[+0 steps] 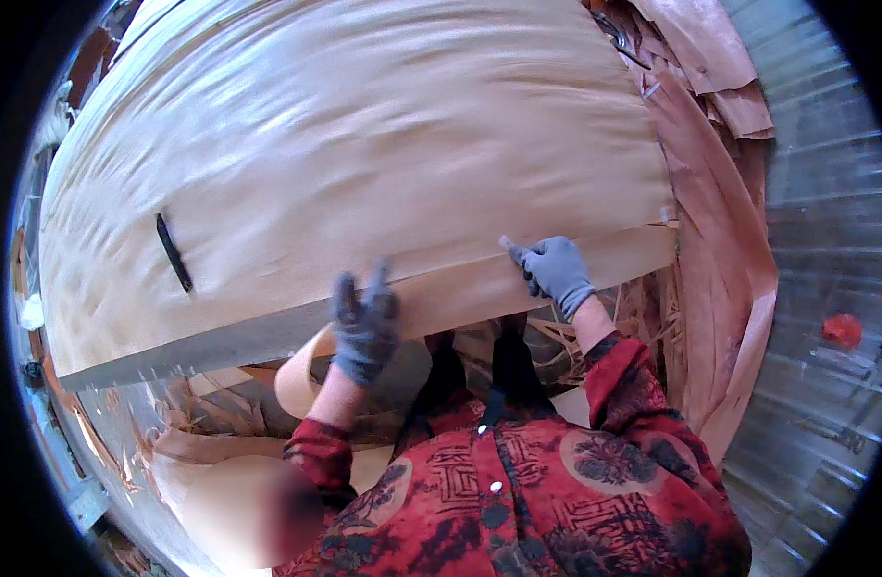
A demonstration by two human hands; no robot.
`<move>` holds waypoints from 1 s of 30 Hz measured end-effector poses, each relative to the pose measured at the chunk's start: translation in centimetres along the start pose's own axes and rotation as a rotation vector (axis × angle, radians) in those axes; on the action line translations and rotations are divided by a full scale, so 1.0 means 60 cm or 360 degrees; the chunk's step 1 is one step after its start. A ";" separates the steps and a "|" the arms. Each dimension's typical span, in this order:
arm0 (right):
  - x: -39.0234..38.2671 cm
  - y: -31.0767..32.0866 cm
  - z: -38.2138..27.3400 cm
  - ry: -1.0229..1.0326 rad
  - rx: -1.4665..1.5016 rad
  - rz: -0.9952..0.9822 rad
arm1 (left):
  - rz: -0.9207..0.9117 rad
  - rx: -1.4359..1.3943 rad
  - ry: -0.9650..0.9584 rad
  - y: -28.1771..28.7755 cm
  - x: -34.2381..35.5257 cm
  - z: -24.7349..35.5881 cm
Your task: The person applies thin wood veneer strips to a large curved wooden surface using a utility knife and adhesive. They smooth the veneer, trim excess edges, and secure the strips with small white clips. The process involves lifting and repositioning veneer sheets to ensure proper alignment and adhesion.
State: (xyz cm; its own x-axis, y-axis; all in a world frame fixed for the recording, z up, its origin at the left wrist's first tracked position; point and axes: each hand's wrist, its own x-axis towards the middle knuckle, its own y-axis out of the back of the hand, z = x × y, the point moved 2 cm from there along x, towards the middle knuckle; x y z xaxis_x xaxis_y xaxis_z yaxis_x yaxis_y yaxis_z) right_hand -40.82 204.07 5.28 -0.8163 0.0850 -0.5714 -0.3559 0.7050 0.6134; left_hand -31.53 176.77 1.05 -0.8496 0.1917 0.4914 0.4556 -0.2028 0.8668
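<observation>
A wide tan veneer sheet (383, 144) lies rippled in front of me. Along its near side runs a narrow veneer strip (450, 300), whose left end curls down in a loop. My left hand (364, 332), in a grey glove, is over the strip near that curl; its fingers are apart and somewhat blurred, with nothing visible in them. My right hand (556, 274), also gloved, is closed at the strip's right part. A small pale flat piece (504, 242) sticks out from its fingertips, too small to name. Further left on the sheet rests a slim black bar (173, 252).
A grey edge (200, 341) shows below the sheet at left. Veneer scraps (220, 413) litter the floor around my legs. Reddish-brown veneer sheets (710, 231) hang along the right side, beside a ribbed grey surface (806, 202) with a red object (842, 332) on it.
</observation>
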 end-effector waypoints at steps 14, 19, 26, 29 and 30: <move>0.025 -0.014 0.071 0.0575 -0.0397 0.0245 | -0.0664 -0.0374 -0.0561 -0.093 0.127 0.183; -0.038 -0.097 0.128 0.0319 0.0314 0.0052 | -0.0500 -0.0501 -0.0444 -0.116 0.112 0.185; -0.003 -0.035 0.057 0.0208 0.1131 0.0046 | -0.0524 -0.0462 -0.0532 -0.089 0.114 0.163; 0.031 -0.035 0.067 0.0195 0.1130 0.0016 | -0.0433 -0.0382 -0.0260 -0.065 0.073 0.103; 0.031 -0.035 0.068 0.0191 0.1118 -0.0003 | -0.0454 -0.0447 -0.0162 -0.056 0.055 0.069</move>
State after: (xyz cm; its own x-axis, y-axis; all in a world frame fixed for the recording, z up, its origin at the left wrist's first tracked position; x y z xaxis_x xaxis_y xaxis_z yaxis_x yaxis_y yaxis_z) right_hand -39.77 205.62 0.70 -0.8747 0.0338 -0.4835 -0.0128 0.9956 0.0927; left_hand -34.74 182.03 0.11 -0.8942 0.3692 0.2531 0.1035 -0.3795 0.9194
